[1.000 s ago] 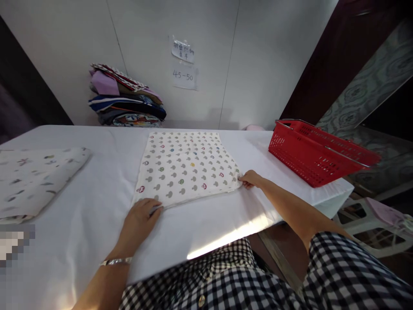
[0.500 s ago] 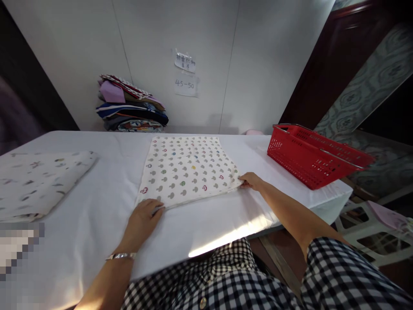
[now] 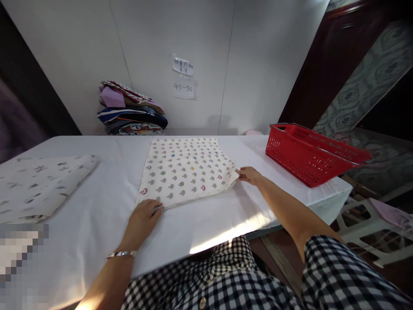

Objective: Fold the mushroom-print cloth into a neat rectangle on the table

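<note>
A folded white cloth point(image 3: 185, 170) with a print of grey and coloured mushrooms lies in layers on the white-covered table. At its near left corner my left hand point(image 3: 145, 217) rests on the table, closed on the edge with fingers and thumb. My right hand point(image 3: 248, 175) pinches the near right corner between thumb and fingers, and that corner is raised a little off the table. The fabric dips in a slight curve between the two hands.
On the left lies another folded white cloth point(image 3: 41, 181) with a dark print. A red plastic basket point(image 3: 303, 157) stands at the right end of the table point(image 3: 103, 181). Against the back wall is a pile of folded fabrics point(image 3: 130, 114). A white stool point(image 3: 380, 224) stands lower right.
My right hand has lifted the near right corner slightly and moved a little up and left. My left hand stays at the near left corner.
</note>
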### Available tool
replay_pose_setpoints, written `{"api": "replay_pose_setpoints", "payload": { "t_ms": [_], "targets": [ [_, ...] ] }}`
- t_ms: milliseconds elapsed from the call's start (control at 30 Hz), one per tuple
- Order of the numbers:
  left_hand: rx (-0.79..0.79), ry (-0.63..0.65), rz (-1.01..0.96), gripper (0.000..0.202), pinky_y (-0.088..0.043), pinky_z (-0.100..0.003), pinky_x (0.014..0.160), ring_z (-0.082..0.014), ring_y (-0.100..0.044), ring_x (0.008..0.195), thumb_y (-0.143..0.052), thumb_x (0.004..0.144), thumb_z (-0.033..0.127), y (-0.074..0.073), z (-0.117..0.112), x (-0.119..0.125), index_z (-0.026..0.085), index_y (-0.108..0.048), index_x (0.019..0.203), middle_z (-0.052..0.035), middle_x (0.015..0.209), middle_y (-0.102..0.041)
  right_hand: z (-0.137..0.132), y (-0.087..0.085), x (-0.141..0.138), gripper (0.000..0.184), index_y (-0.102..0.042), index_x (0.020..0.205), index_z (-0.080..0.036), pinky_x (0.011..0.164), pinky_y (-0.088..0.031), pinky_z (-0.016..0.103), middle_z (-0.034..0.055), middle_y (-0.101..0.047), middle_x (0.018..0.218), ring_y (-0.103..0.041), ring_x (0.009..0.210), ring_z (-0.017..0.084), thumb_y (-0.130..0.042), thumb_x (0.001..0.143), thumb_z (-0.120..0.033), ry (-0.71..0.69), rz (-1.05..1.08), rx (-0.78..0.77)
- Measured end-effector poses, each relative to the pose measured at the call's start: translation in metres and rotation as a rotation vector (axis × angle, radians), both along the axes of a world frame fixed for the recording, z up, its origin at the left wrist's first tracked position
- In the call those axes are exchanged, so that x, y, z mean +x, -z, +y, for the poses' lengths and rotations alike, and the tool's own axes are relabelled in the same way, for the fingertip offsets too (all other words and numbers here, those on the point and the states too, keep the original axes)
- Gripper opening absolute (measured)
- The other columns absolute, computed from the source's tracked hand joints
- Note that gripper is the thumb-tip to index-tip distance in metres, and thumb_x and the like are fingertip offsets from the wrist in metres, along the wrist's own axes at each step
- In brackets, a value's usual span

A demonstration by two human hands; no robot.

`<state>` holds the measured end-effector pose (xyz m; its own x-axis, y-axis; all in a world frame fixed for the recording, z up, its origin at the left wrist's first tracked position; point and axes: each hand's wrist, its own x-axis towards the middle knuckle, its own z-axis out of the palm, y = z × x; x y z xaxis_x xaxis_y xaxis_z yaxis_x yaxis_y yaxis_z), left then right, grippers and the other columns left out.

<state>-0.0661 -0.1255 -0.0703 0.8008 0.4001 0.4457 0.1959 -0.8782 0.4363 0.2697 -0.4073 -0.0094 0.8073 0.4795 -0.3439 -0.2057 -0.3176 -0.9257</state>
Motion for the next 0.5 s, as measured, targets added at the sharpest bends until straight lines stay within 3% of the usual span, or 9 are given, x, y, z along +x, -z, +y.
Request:
{"api": "replay_pose_setpoints", "payload": {
  "t_ms": [267,500],
  "targets": [
    [-0.005,0.002,0.009,0.025,-0.046,-0.033,0.083,-0.021,-0.057,0.09,-0.045,0.083,0.039,0.001,0.0,0.0,0.02,-0.062,0.085,-0.0042,0.091,-0.064,-0.003,-0.011,0.007,0.022,-0.057,0.075,-0.011,0.045,-0.051,0.024,0.0021,-0.058,0.044,-0.058,0.042,0.015,-0.077,0.066,-0.016,-0.06,-0.064,-0.311],
    [-0.014,-0.003,0.011,0.024,-0.046,-0.033,0.081,-0.0213,-0.058,0.09,-0.046,0.082,0.039,-0.002,-0.001,-0.001,0.021,-0.062,0.084,-0.0039,0.091,-0.064,0.005,-0.018,0.008,0.021,-0.055,0.073,-0.016,0.052,-0.049,0.019,0.0015,-0.062,0.057,-0.06,0.053,0.011,-0.072,0.072,-0.027,-0.14,-0.153,-0.353]
  ]
}}
